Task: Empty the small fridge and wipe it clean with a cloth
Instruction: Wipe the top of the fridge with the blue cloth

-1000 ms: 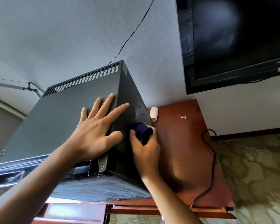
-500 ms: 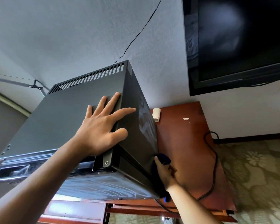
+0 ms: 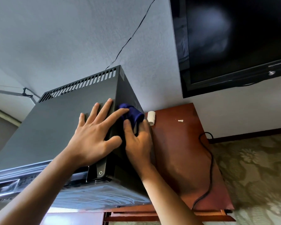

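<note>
The small dark grey fridge (image 3: 44, 132) stands on a red-brown wooden table (image 3: 182, 151), its door closed toward me. My left hand (image 3: 94, 137) lies flat on the fridge top near its right edge, fingers spread. My right hand (image 3: 138, 142) holds a dark blue cloth (image 3: 131, 113) against the upper part of the fridge's right side wall, just below the top edge. The cloth bunches over the fingertips, and part of it is hidden behind the hand.
A black cable (image 3: 208, 166) loops over the table's right part. A small cream object (image 3: 151, 117) and a pale scrap (image 3: 180, 120) lie near the wall. A dark TV (image 3: 234, 43) hangs at upper right. Patterned carpet (image 3: 258, 168) lies to the right.
My right hand has moved the cloth from low on the fridge's right side up to near its top edge. My left hand has stayed flat on the top.
</note>
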Motion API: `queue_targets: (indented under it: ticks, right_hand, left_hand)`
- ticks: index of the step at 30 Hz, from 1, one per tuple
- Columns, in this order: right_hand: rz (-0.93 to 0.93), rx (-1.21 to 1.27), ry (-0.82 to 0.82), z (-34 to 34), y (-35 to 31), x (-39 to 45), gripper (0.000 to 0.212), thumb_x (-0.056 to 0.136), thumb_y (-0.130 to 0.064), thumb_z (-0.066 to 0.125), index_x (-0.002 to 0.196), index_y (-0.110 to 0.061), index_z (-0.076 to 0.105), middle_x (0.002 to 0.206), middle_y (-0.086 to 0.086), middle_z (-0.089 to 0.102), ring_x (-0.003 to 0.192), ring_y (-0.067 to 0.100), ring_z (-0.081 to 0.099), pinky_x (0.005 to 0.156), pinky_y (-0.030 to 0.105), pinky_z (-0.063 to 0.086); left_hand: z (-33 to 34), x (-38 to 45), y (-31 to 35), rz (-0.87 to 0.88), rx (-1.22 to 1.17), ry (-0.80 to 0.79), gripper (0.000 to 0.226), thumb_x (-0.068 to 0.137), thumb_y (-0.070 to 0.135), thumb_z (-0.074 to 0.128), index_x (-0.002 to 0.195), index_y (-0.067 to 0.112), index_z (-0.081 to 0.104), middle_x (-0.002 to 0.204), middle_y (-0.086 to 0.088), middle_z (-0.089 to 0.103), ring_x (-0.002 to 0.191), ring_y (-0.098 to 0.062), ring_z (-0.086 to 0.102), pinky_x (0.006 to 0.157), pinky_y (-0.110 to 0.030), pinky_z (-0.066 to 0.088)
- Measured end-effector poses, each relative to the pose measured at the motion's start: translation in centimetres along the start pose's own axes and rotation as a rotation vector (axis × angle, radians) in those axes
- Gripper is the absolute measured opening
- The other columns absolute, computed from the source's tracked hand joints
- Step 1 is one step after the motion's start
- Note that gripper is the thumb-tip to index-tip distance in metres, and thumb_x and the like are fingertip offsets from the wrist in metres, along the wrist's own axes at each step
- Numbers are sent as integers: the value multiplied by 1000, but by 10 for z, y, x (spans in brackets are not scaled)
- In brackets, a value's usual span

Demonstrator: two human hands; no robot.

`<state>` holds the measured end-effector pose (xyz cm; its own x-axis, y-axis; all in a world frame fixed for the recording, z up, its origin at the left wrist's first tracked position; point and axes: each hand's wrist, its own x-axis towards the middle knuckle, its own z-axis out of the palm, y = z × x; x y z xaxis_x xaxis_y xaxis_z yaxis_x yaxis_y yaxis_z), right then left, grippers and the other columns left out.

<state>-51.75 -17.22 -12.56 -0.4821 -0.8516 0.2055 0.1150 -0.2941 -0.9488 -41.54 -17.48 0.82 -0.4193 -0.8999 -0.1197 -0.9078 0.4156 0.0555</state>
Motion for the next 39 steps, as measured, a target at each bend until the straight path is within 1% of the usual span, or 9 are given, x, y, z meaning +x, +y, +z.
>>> queue_targets:
  ticks: [5,9,17,22,26,29,32,36,39]
  right_hand:
    - [370,-221,70,-1,97,19,52,90,-64,50,115,-20,63,112,7,70,107,28,64,90,40,52]
    - [804,-498,-81,-34,185,12,67,94,-67,38,114,-10,67,115,18,69,107,38,66,93,44,53]
    - [1000,-668,-128,-67,217,-19,57,102,-55,42,134,-11,59,137,17,59,125,37,57,104,38,43]
    - [909,-473,-19,-32,177,29,56,91,-64,49,116,-17,68,117,12,70,110,35,65,95,40,52]
    - [562,-355,29,9,90,80,56,88,-65,50,115,-19,67,112,9,69,104,32,65,90,40,53]
    - [196,-260,71,27,19,87,50,89,-64,54,108,-20,69,101,3,69,97,22,63,82,33,50]
    - [-19,-115,82,33,-10,75,43,87,-60,62,96,-19,69,89,-1,64,83,15,62,71,27,47]
    - [76,-41,71,31,26,81,48,86,-64,60,101,-20,69,94,-4,68,91,16,65,81,35,53]
    - [343,-182,71,21,90,90,43,89,-63,56,99,-22,68,101,3,70,97,27,67,87,42,55]
  left_hand:
    - [-1,1,3,-16,-3,-8,79,62,62,27,140,75,27,169,19,-13,157,-15,-15,124,-57,-1]
    - [-2,2,6,-33,-56,-23,54,59,61,33,107,61,58,170,19,-10,157,-15,-12,123,-60,-4]
    - [-1,4,2,-9,-60,-30,42,60,62,37,94,57,62,170,17,-9,157,-16,-12,122,-63,-2]
    - [-1,3,3,-8,-55,-25,42,60,61,36,93,54,62,170,17,-8,157,-15,-13,123,-62,-2]
    - [0,2,2,-4,-32,6,48,62,59,35,105,49,54,170,15,-3,157,-17,-8,122,-61,3]
    - [1,1,0,13,-29,39,83,62,61,36,144,51,29,169,21,-5,158,-15,-11,124,-58,3]
    - [0,1,1,30,-50,61,98,61,59,38,153,53,3,169,22,0,158,-17,-7,124,-58,5]
    - [1,1,2,14,-43,38,98,60,61,34,152,62,2,167,26,-13,156,-13,-17,125,-57,-1]
    - [0,2,4,-1,-26,2,64,59,62,33,121,66,49,168,22,-15,156,-13,-18,124,-57,-4]
